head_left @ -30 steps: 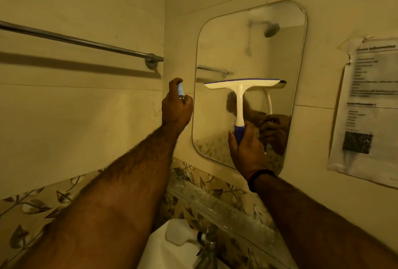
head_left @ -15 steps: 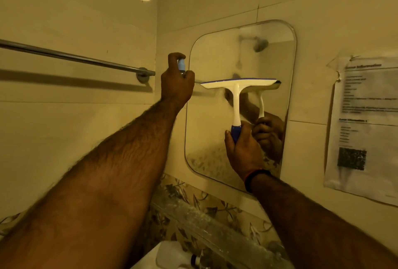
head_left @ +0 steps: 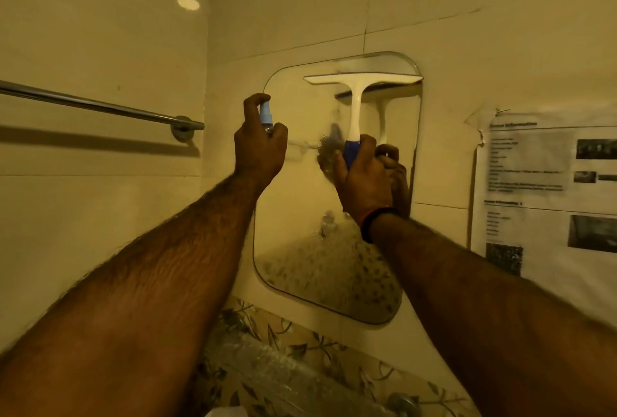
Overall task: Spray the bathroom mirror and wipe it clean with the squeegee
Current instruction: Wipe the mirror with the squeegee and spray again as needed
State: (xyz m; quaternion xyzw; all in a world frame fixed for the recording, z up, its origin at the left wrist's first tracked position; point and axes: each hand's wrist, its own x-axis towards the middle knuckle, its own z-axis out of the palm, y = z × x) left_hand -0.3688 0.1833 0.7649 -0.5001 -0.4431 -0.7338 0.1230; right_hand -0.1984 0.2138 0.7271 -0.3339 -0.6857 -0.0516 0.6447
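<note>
Both forearms are bare and hairy, no sleeves in view, and the right wrist wears a dark band (head_left: 376, 220) with a thin orange-red edge (its material unclear).

white squeegee (head_left: 362, 82), blue grip, leaf-patterned tiles (head_left: 293, 346)

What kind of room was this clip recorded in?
Most likely a small bathroom: tiled walls carry a rounded mirror and a metal towel bar, with a tap just showing at the bottom edge. A printed notice taped beside the mirror hints at guest lodging.
</note>
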